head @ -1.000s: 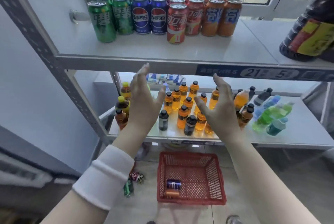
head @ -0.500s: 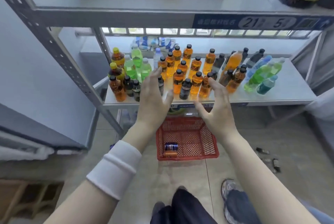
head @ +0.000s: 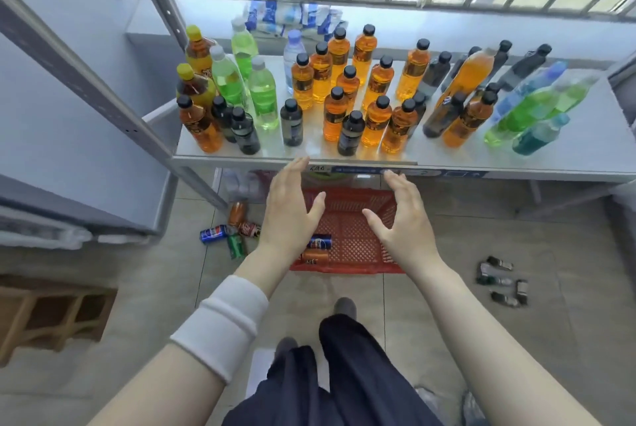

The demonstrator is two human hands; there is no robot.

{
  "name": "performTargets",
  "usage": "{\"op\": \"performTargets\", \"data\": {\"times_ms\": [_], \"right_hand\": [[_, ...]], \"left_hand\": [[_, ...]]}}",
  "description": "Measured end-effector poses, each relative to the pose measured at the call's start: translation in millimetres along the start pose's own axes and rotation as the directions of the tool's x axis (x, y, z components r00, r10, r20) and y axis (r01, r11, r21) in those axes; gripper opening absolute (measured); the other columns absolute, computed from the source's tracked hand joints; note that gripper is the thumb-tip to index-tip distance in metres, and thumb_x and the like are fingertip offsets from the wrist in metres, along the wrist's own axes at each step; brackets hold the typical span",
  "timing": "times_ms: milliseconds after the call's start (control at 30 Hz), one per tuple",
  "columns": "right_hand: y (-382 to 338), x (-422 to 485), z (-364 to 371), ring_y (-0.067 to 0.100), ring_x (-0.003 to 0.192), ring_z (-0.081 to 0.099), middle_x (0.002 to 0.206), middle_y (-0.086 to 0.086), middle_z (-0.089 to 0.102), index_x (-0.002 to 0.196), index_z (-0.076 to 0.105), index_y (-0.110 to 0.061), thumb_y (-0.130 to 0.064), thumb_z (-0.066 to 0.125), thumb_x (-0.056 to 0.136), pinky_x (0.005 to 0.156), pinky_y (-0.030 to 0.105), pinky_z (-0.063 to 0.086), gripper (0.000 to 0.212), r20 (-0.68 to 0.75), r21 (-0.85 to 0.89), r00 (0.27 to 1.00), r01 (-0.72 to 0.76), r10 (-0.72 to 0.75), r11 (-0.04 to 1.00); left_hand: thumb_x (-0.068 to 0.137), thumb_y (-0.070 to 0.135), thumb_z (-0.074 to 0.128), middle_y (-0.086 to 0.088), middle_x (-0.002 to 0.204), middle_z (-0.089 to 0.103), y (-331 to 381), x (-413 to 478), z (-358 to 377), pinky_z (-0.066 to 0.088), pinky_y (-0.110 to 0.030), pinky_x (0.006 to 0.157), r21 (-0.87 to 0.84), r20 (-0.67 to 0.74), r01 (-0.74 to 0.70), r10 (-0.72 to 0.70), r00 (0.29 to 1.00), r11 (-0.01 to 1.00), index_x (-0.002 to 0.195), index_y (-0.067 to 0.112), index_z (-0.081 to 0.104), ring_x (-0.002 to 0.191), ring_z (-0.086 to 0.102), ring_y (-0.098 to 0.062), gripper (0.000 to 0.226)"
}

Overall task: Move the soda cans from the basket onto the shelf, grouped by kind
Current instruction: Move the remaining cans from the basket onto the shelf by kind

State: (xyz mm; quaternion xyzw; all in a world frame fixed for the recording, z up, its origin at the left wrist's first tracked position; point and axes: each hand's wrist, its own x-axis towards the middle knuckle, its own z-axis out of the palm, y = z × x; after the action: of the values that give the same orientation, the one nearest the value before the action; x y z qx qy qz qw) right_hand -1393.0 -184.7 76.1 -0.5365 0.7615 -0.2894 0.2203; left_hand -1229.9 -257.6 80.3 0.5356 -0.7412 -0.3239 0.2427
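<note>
Left of the red basket, four loose cans lie scattered on the floor tiles: blue, green, red and orange. Over the basket's left edge hovers the left hand, fingers straight and spread, holding nothing. Just beyond its thumb, in the basket's near-left corner, are the two cans left to move: a blue Pepsi can and, nearer, an orange can. Both lie on their sides, side by side, long axes running left to right across the basket; which end carries the tab I cannot tell. Over the basket's right half the right hand is likewise spread and empty, palm turned toward the left. I judge each hand should drop onto one can, wrap its barrel from above, and turn it upright while lifting. Right of the basket, small dark bottles lie on the tiles.
</note>
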Motion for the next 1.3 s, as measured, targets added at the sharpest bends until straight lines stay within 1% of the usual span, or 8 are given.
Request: {"op": "performTargets", "data": {"times_ms": [233,467,533,633,800,933,1133,1300], "right_hand": [[81,19,47,0.018,0.141,0.024,0.145,0.007,0.039,0.140,0.037,-0.008,-0.021,0.066,0.084,0.114,0.028,0.020,0.064,0.272,-0.027,0.956,-0.107,0.111,0.994],[231,31,180,0.014,0.138,0.027,0.145,0.001,0.038,0.141,0.035,-0.014,-0.029,0.065,0.085,0.113,0.028,0.022,0.066,0.479,-0.097,0.851,-0.193,0.216,0.976],[283,41,228,0.016,0.133,0.033,0.142,0.003,0.039,0.141,0.035,-0.014,-0.033,0.066,0.083,0.110,0.026,0.024,0.068,0.548,-0.145,0.803,-0.185,0.234,0.972],[354,68,305,0.021,0.131,0.036,0.140,0.009,0.041,0.140,0.037,-0.012,-0.035,0.066,0.083,0.105,0.022,0.024,0.068,0.628,-0.187,0.748,-0.123,0.215,0.975],[439,116,431,0.029,0.130,0.036,0.140,0.016,0.042,0.138,0.040,-0.013,-0.033,0.065,0.084,0.103,0.027,0.027,0.063,0.673,-0.243,0.721,0.004,0.166,0.970],[483,138,509,0.032,0.124,0.041,0.134,0.015,0.045,0.136,0.044,-0.015,-0.026,0.067,0.082,0.102,0.033,0.032,0.061,0.679,-0.270,0.728,0.131,0.092,0.954],[513,151,561,0.027,0.131,0.034,0.144,0.007,0.035,0.143,0.034,-0.020,-0.026,0.071,0.079,0.107,0.034,0.030,0.075,0.745,-0.180,0.667,0.243,-0.029,0.953],[527,167,564,0.025,0.123,0.041,0.132,0.009,0.045,0.137,0.043,-0.018,-0.018,0.072,0.077,0.102,0.030,0.031,0.067,0.733,-0.117,0.680,0.146,-0.014,0.982]], "left_hand": [[0.088,0.019,0.061,-0.005,0.140,0.044,-59,-1,77,0.025,-0.029,0.111,0.128,0.156,0.214,-0.233,0.960,0.968,0.138,0.011,0.040,0.132,0.035,-0.018,0.055],[0.089,0.019,0.058,-0.003,0.128,0.053,-207,4,212,0.034,-0.024,0.098,0.246,0.471,0.309,-0.392,0.790,0.919,0.130,0.014,0.049,0.121,0.048,-0.018,0.042],[0.089,0.016,0.058,-0.008,0.127,0.055,-258,12,261,0.037,-0.027,0.096,0.295,0.559,0.291,-0.411,0.720,0.910,0.128,0.009,0.050,0.118,0.051,-0.023,0.041],[0.087,0.017,0.060,-0.011,0.126,0.055,-336,28,331,0.040,-0.031,0.092,0.362,0.619,0.198,-0.394,0.680,0.911,0.128,0.010,0.050,0.114,0.052,-0.027,0.043],[0.087,0.027,0.058,-0.016,0.116,0.059,-442,59,429,0.042,-0.034,0.085,0.511,0.710,-0.051,-0.387,0.589,0.858,0.118,0.008,0.054,0.104,0.056,-0.031,0.037],[0.092,0.022,0.052,-0.014,0.118,0.059,-485,73,484,0.043,-0.031,0.083,0.627,0.721,-0.163,-0.487,0.493,0.762,0.119,0.007,0.054,0.105,0.057,-0.029,0.031],[0.090,0.025,0.057,-0.013,0.125,0.052,-514,84,518,0.043,-0.032,0.092,0.704,0.684,-0.204,-0.574,0.450,0.680,0.126,0.007,0.049,0.112,0.053,-0.026,0.041],[0.085,0.024,0.064,-0.016,0.130,0.045,-523,84,521,0.043,-0.035,0.098,0.719,0.669,-0.199,-0.587,0.457,0.666,0.131,0.008,0.041,0.117,0.048,-0.028,0.053]]}}
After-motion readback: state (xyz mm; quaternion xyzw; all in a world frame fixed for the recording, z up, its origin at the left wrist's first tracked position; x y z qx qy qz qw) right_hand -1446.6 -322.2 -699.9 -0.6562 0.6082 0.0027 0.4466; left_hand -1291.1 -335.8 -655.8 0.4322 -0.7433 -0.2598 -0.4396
